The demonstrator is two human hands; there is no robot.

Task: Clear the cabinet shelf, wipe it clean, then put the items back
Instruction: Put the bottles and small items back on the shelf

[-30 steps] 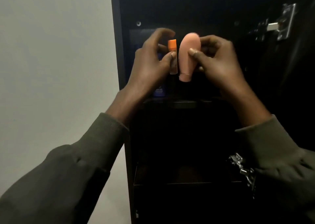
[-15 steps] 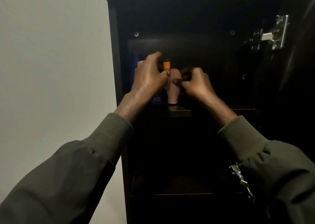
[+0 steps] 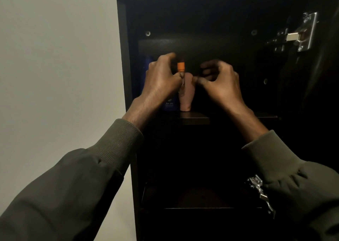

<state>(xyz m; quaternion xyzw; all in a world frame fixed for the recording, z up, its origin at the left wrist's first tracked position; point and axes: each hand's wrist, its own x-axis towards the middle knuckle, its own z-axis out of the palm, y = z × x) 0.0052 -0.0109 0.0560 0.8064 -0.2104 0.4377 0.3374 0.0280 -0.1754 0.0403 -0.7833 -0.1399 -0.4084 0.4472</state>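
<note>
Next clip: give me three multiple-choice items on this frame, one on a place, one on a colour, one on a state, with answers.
1. Where does the pink tube stand?
A. on the shelf
B. on the floor
C. atop the cabinet

2. What colour is the cap of the slim tube?
A. green
B. orange
C. white

3. What is the left hand doing?
A. hanging idle
B. pinching the slim tube
C. pressing flat on the wall

Answers: 1 A, its base rests on the shelf beside the blue bottle; 2 B, orange shows above the fingers; 3 B, thumb and fingers close on it.

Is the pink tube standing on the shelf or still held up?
Standing: the pink tube rests cap-down on the shelf.
</note>
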